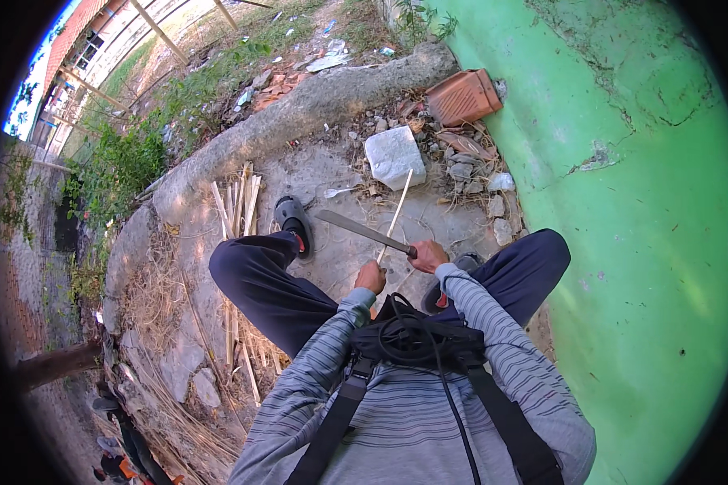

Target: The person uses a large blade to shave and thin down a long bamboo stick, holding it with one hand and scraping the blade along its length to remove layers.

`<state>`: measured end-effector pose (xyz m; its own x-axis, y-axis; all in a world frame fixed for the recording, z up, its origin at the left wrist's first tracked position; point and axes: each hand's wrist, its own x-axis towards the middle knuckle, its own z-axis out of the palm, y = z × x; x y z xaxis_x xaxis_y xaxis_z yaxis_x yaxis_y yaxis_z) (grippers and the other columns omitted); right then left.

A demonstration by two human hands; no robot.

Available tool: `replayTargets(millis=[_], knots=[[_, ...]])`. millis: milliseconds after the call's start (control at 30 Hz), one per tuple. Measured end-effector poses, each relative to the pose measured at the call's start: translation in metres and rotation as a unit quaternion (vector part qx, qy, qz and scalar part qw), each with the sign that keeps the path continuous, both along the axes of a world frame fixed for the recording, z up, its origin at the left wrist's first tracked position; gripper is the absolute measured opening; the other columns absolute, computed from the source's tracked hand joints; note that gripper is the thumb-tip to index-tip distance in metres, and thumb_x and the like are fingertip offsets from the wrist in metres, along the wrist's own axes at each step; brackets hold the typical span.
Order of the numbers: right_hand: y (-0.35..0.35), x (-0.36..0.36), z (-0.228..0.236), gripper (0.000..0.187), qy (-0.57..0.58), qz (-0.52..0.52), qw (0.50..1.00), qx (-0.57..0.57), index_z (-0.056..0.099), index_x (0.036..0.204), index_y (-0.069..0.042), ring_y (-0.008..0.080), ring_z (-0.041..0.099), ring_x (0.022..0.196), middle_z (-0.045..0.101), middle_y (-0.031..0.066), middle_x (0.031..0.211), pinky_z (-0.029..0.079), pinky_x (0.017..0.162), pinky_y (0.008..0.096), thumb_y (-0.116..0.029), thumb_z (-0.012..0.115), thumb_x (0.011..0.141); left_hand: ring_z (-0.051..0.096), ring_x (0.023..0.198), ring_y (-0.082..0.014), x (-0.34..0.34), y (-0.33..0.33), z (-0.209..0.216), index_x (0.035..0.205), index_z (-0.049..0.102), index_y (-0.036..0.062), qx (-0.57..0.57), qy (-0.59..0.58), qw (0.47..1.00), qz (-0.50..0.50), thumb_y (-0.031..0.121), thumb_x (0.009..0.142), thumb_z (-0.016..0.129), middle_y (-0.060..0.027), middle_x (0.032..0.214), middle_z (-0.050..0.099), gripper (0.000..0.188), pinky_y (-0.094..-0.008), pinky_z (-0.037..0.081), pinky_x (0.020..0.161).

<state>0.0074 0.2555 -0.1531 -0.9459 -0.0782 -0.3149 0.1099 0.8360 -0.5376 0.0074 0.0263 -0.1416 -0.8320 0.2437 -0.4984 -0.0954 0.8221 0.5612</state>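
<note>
The left hand [370, 277] has its fingers wrapped around the low end of a thin bamboo strip [396, 212], whose long axis runs toward one o'clock, tip near the white stone block [393, 155]. The right hand [427, 255] grips a machete [364, 230]; its blade points to ten o'clock, crossing the strip just above the left hand.

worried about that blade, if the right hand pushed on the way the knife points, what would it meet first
Probably the thin pale stick in the left hand: the long knife in the right hand already crosses it. Beyond lies the dark shoe, though depth is unclear.
</note>
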Motion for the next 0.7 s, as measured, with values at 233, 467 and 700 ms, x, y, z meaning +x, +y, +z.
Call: replayTargets(millis=[233,467,700], knots=[[0.002,-0.003,0.013,0.022,0.017,-0.079,0.997,-0.008,0.072,0.085,-0.012,0.0423,0.069,0.081,0.071,0.0193,0.083,0.056,0.075,0.0516,-0.031,0.066,0.079,0.065,0.087,-0.0503,0.019,-0.016,0.012,0.093,0.059,-0.0042,0.020,0.041,0.999,-0.031,0.021,0.089,0.069,-0.0306,0.085,0.066,0.028,-0.0548,0.050,0.073],[-0.010,-0.009,0.035,0.024,0.060,-0.017,0.998,-0.027,0.071,0.085,-0.012,0.0429,0.069,0.080,0.070,0.0191,0.080,0.055,0.073,0.0523,-0.034,0.068,0.079,0.062,0.083,-0.0526,0.007,-0.015,0.033,0.092,0.054,-0.0045,0.042,0.076,0.996,-0.024,0.020,0.093,0.065,-0.0313,0.081,0.063,0.027,-0.0569,0.047,0.070],[0.005,-0.012,0.031,0.021,0.082,-0.086,0.993,-0.014,0.071,0.085,-0.014,0.0404,0.070,0.077,0.071,0.0161,0.079,0.056,0.072,0.0510,-0.035,0.070,0.079,0.060,0.081,-0.0540,0.026,-0.038,0.061,0.092,0.051,-0.0042,0.032,0.055,0.997,-0.039,0.018,0.095,0.063,-0.0318,0.080,0.062,0.025,-0.0593,0.045,0.069]])
